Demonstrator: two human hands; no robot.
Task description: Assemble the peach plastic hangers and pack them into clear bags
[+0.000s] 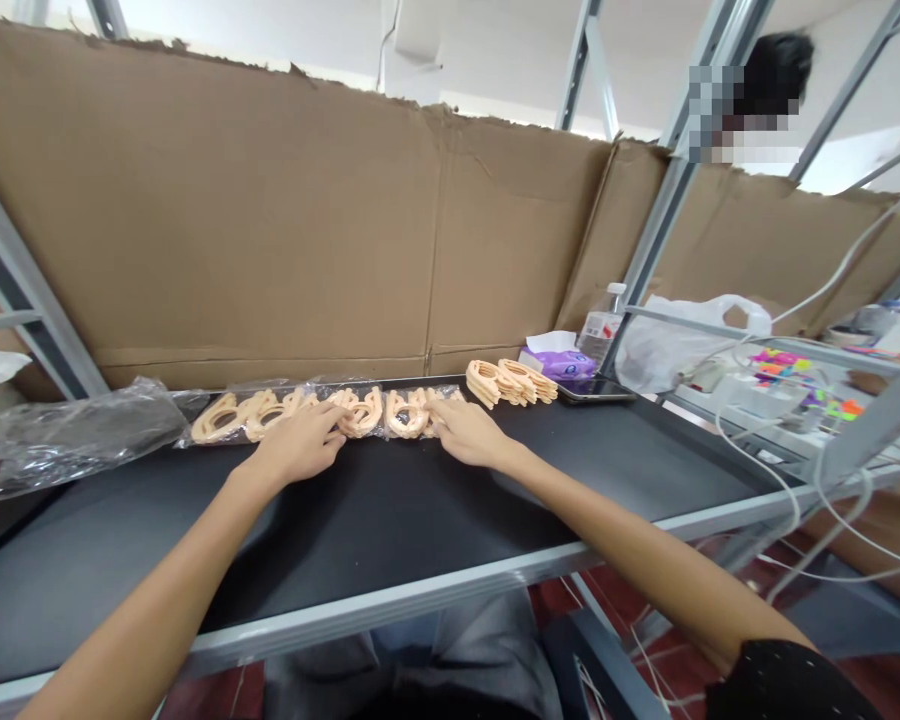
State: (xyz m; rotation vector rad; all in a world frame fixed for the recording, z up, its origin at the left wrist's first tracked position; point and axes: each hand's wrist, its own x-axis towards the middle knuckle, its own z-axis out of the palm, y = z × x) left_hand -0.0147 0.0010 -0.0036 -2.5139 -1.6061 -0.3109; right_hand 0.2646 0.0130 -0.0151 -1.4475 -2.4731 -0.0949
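Note:
A row of flat, cream-coloured pieces with round openings lies in clear plastic bags along the back of the black table. My left hand [304, 442] reaches over the row, its fingers and thumb closed about the left side of a bagged cream piece [365, 412]. At the other end, my right hand [469, 432] has its fingertips on the right side of the bagged piece beside it [407, 414]. More bagged pieces [216, 418] lie left of my left hand. Right of my right hand sit two stacks of unbagged cream pieces [511, 383].
Loose clear plastic bags [90, 430] lie at the left. A purple tissue pack [559, 360], a water bottle [601, 325] and a dark phone [596, 391] stand or lie at the back right. White cables [750, 465] hang beyond the table's right end. A cardboard wall [270, 220] closes the back.

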